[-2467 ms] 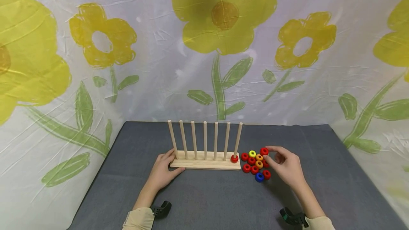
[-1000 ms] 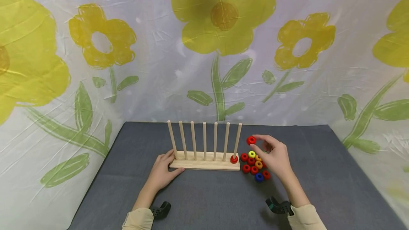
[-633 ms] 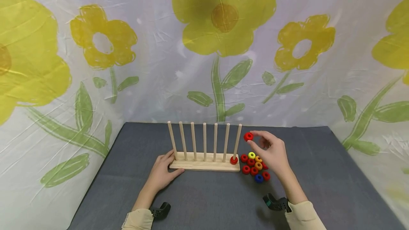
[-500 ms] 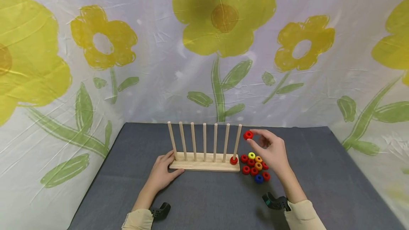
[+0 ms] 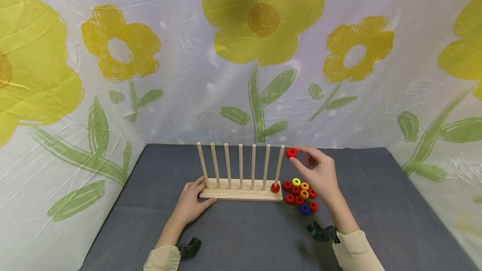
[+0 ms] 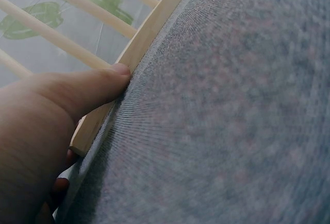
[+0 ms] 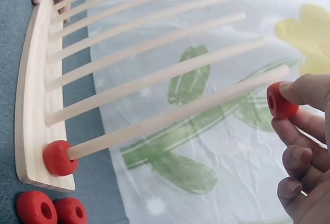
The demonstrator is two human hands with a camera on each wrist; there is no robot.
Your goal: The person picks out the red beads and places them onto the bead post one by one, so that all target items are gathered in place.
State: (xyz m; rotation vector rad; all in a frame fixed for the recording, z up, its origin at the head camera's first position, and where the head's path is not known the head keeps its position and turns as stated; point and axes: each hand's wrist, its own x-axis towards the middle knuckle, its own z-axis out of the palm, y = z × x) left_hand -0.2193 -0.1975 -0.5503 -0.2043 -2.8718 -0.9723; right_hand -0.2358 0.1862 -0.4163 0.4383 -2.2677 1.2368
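My right hand (image 5: pixel 319 171) pinches a red bead (image 5: pixel 290 153) between thumb and fingers. The bead is up beside the top of the rightmost peg (image 7: pixel 180 113), and its hole shows in the right wrist view. A wooden peg rack (image 5: pixel 241 195) with several upright pegs stands on the table. At the foot of its rightmost peg sits another red bead (image 5: pixel 275 187). My left hand (image 5: pixel 191 204) grips the rack's left end, thumb (image 6: pixel 105 86) along the front edge and fingers at the side.
Loose beads lie close to the rack's right end: several red beads (image 5: pixel 289 198), a yellow bead (image 5: pixel 296 182), orange beads (image 5: pixel 304 194) and a blue bead (image 5: pixel 305 209). A dark cloth (image 5: pixel 241 237) covers the table. Behind hangs a flowered curtain (image 5: pixel 188 95).
My right hand has lifted a red bead from the pile's right side and carried it up and left to the rightmost peg's top. The left hand keeps its hold on the rack.
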